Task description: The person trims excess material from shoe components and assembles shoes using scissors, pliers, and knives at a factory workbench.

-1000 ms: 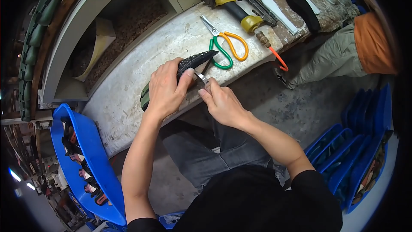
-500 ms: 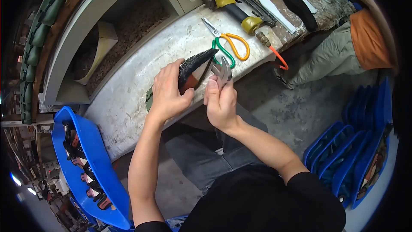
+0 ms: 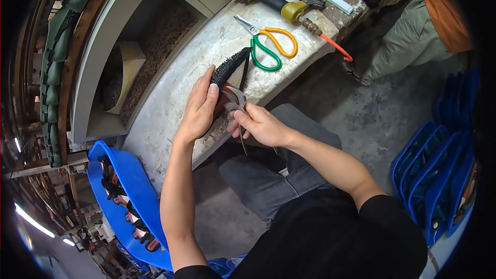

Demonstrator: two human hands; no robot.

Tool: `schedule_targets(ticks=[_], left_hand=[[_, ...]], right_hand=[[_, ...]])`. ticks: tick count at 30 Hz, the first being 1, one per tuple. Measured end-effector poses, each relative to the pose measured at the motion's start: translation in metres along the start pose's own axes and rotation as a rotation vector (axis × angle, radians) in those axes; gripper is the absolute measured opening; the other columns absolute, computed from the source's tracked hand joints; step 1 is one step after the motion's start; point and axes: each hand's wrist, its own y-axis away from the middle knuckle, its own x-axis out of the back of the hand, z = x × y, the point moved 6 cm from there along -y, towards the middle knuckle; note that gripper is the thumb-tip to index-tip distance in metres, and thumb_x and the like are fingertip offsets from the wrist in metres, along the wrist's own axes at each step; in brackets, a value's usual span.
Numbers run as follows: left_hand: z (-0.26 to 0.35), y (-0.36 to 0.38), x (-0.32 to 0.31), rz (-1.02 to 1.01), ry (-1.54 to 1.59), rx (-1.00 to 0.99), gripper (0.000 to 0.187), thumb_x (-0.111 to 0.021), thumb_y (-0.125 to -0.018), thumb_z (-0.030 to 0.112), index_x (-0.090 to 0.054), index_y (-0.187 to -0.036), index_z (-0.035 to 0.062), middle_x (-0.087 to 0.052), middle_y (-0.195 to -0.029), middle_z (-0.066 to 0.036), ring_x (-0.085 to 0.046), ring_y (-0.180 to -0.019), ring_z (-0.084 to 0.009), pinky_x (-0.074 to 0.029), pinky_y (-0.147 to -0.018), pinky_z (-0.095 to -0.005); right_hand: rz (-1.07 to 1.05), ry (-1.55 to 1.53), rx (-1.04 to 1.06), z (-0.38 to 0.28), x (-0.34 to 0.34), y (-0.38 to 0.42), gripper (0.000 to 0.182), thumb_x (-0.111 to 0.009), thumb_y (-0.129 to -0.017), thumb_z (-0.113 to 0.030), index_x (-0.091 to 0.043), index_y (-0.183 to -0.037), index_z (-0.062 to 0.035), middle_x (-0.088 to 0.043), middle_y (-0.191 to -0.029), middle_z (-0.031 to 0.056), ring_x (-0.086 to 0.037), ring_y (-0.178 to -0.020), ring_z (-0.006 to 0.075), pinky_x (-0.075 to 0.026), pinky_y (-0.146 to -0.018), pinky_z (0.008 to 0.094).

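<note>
My left hand (image 3: 198,109) is wrapped round a black textured shoe upper (image 3: 228,69), with its pointed end up beside the scissors. Reddish-brown material shows on the side facing my right hand, and a dark strip hangs from the tip. My right hand (image 3: 262,125) is closed on metal lasting pincers (image 3: 236,96), whose jaws are at the shoe's reddish-brown side. Whether the jaws grip the edge is blurred. Scissors (image 3: 258,31) with one green and one orange handle lie just beyond the shoe tip on the pale worktop (image 3: 160,103).
A yellow and black air nailer (image 3: 274,1) with an orange hose (image 3: 336,46) lies at the back. Blue bins stand left (image 3: 137,175) and right (image 3: 408,157), the left holding several shoe parts. A machine housing (image 3: 88,72) borders the worktop. Another person's leg (image 3: 400,51) shows at right.
My right hand has brought the pincers down and left, from beside the shoe's tip to its reddish-brown side. The left hand keeps its hold. The whole view has shifted slightly.
</note>
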Motion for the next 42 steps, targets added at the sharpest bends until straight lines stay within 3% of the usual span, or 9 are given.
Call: schedule_targets(ticks=[12, 15, 18, 21, 25, 30, 33, 36, 42], left_hand=[[0.014, 0.004, -0.002, 0.067, -0.253, -0.077, 0.054, -0.043, -0.114, 0.032, -0.046, -0.157, -0.0006, -0.057, -0.149, -0.022, -0.057, -0.132, -0.0386, -0.042, -0.115, -0.0448], [0.013, 0.007, -0.006, 0.074, -0.255, 0.084, 0.051, -0.049, -0.105, 0.021, -0.052, -0.151, -0.0023, -0.062, -0.141, -0.027, -0.061, -0.123, -0.0439, -0.047, -0.11, -0.0478], [0.015, -0.005, -0.003, 0.19, -0.433, -0.17, 0.05, -0.048, -0.105, 0.022, -0.052, -0.149, -0.002, -0.064, -0.136, -0.025, -0.061, -0.122, -0.0434, -0.046, -0.108, -0.0492], [0.021, -0.006, -0.005, 0.181, -0.403, -0.165, 0.051, -0.049, -0.108, 0.027, -0.05, -0.151, -0.0001, -0.063, -0.141, -0.022, -0.06, -0.125, -0.0407, -0.045, -0.11, -0.0485], [0.011, -0.011, -0.006, 0.147, -0.434, -0.121, 0.052, -0.049, -0.108, 0.028, -0.05, -0.151, -0.0008, -0.063, -0.141, -0.022, -0.06, -0.125, -0.0412, -0.045, -0.11, -0.0481], [0.026, -0.019, -0.003, 0.118, -0.437, -0.043, 0.049, -0.054, -0.103, 0.023, -0.055, -0.146, -0.0019, -0.068, -0.135, -0.024, -0.066, -0.113, -0.046, -0.053, -0.098, -0.0509], [0.025, -0.015, -0.011, 0.304, -0.586, -0.236, 0.053, -0.06, -0.099, 0.019, -0.052, -0.146, -0.0039, -0.069, -0.127, -0.025, -0.067, -0.102, -0.0489, -0.054, -0.091, -0.0512], [0.025, -0.013, -0.011, 0.249, -0.652, -0.095, 0.06, -0.067, -0.096, 0.019, -0.049, -0.149, -0.0034, -0.066, -0.135, -0.026, -0.066, -0.112, -0.0477, -0.054, -0.099, -0.0491], [0.017, -0.013, 0.012, -0.028, -0.364, -0.134, 0.073, -0.073, -0.093, 0.017, -0.043, -0.156, -0.0023, -0.059, -0.147, -0.027, -0.059, -0.131, -0.0445, -0.048, -0.111, -0.0468]], right_hand=[[0.09, 0.12, 0.091, -0.005, -0.003, 0.001, 0.024, -0.053, -0.112, -0.022, -0.055, -0.1, -0.0008, -0.07, -0.077, 0.0085, -0.065, -0.064, 0.0211, -0.053, -0.063, 0.0351], [0.154, 0.292, 0.041, -0.004, -0.002, 0.003, 0.022, -0.053, -0.111, -0.021, -0.057, -0.1, -0.0028, -0.068, -0.073, 0.0079, -0.062, -0.06, 0.0239, -0.052, -0.06, 0.0381], [0.377, 0.509, 0.266, 0.005, -0.011, -0.004, 0.027, -0.056, -0.109, -0.024, -0.057, -0.099, 0.0006, -0.067, -0.064, 0.0119, -0.064, -0.052, 0.0363, -0.051, -0.053, 0.0483], [0.43, 0.548, 0.318, 0.008, -0.008, -0.007, 0.026, -0.053, -0.11, -0.022, -0.056, -0.104, 0.0036, -0.066, -0.063, 0.0098, -0.064, -0.05, 0.0307, -0.052, -0.051, 0.0423], [0.201, 0.227, 0.082, -0.005, -0.002, -0.009, 0.025, -0.05, -0.113, -0.023, -0.051, -0.103, 0.0004, -0.064, -0.065, 0.0084, -0.061, -0.05, 0.0204, -0.052, -0.051, 0.033], [0.153, 0.305, 0.025, -0.002, 0.004, -0.01, 0.028, -0.046, -0.115, -0.027, -0.048, -0.106, -0.001, -0.068, -0.072, 0.0112, -0.063, -0.054, 0.0184, -0.052, -0.05, 0.0304], [0.154, 0.15, -0.271, -0.033, 0.016, 0.026, 0.025, -0.049, -0.114, -0.025, -0.047, -0.113, 0.0, -0.071, -0.082, 0.014, -0.063, -0.057, 0.0195, -0.051, -0.054, 0.0322], [0.162, 0.336, -0.163, -0.047, 0.031, 0.052, 0.02, -0.048, -0.113, -0.019, -0.048, -0.119, -0.0001, -0.072, -0.09, 0.0144, -0.066, -0.062, 0.0194, -0.053, -0.058, 0.0314], [0.422, 0.507, 0.57, -0.103, -0.005, 0.052, 0.02, -0.052, -0.11, -0.012, -0.049, -0.124, 0.0017, -0.072, -0.093, 0.0132, -0.067, -0.067, 0.0219, -0.053, -0.062, 0.0356]])
